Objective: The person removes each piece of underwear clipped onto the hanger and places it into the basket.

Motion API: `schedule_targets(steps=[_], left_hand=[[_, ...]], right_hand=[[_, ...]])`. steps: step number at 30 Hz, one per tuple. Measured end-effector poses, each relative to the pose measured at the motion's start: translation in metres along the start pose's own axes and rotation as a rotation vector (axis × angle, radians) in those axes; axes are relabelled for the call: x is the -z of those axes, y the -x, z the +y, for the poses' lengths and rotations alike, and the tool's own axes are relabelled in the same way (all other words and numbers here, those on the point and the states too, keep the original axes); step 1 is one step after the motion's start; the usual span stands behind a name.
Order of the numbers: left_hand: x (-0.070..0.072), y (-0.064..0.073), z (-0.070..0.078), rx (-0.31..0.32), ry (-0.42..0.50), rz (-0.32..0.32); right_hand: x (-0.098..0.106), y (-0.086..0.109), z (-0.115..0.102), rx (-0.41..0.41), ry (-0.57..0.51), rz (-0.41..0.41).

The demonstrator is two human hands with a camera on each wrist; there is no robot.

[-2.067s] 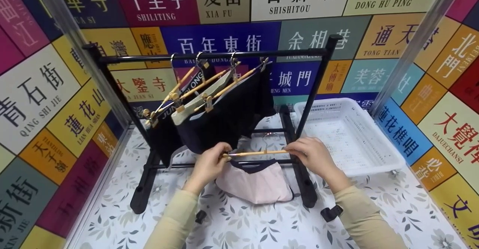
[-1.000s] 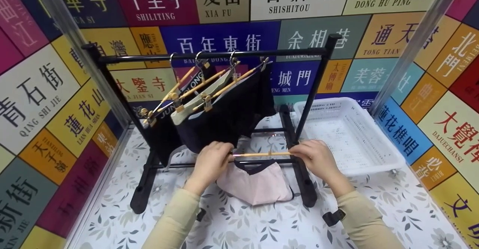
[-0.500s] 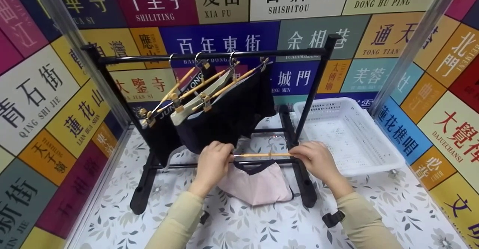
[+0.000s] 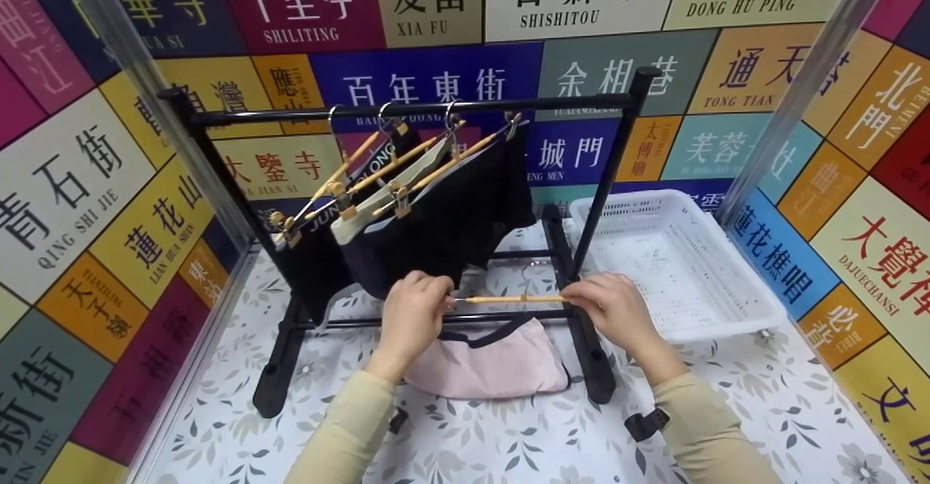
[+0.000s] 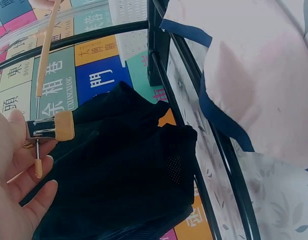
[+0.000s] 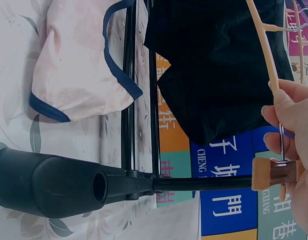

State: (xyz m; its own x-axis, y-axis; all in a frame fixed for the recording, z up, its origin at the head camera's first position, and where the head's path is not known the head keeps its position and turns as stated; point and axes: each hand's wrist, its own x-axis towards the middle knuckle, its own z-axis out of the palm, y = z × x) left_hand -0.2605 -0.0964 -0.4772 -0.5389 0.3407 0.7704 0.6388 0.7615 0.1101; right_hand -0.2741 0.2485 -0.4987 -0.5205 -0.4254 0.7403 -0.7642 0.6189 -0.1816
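Between my two hands a wooden-coloured clip hanger (image 4: 508, 299) is held level in front of the rack. My left hand (image 4: 413, 318) pinches its left end by the metal clip (image 5: 64, 126), which has nothing in it in the left wrist view. Thumb and fingers of my right hand (image 4: 617, 313) grip the right end, beside the other clip (image 6: 262, 175). Below the hanger, a pale pink garment (image 4: 494, 369) with navy trim lies on the table, apart from both clips. The hanger's hook is faint in the head view.
A black rack (image 4: 247, 115) stands behind my hands, several hangers on its bar bearing dark clothes (image 4: 450, 237). To its right sits a white plastic basket (image 4: 726, 302). The rack's right foot (image 4: 592, 360) is just below my right hand. Panels with printed signs surround the leaf-patterned table.
The pink garment's left part has dropped and spread left, its navy edge lying flatter. Both hands shifted slightly right earlier with the hanger and now hold nearly still.
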Motion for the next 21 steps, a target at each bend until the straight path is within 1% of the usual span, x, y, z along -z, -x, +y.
schedule_targets(steps=[3,10,15,21], left_hand=[[0.0008,0.0015,-0.0005,-0.006,0.011,-0.021],[-0.0003,0.0076,-0.0012,0.016,0.007,-0.131],[-0.0006,0.0101,-0.0009,0.024,0.015,-0.142],[0.0011,0.0101,0.0009,0.047,0.032,-0.154]], right_hand=[[0.0002,-0.0001,0.0002,-0.003,-0.001,-0.004],[0.0006,0.0025,0.0008,-0.001,0.002,-0.017],[-0.0004,0.0027,0.0004,0.016,0.01,-0.009],[0.0001,0.0022,-0.0012,-0.011,-0.003,-0.02]])
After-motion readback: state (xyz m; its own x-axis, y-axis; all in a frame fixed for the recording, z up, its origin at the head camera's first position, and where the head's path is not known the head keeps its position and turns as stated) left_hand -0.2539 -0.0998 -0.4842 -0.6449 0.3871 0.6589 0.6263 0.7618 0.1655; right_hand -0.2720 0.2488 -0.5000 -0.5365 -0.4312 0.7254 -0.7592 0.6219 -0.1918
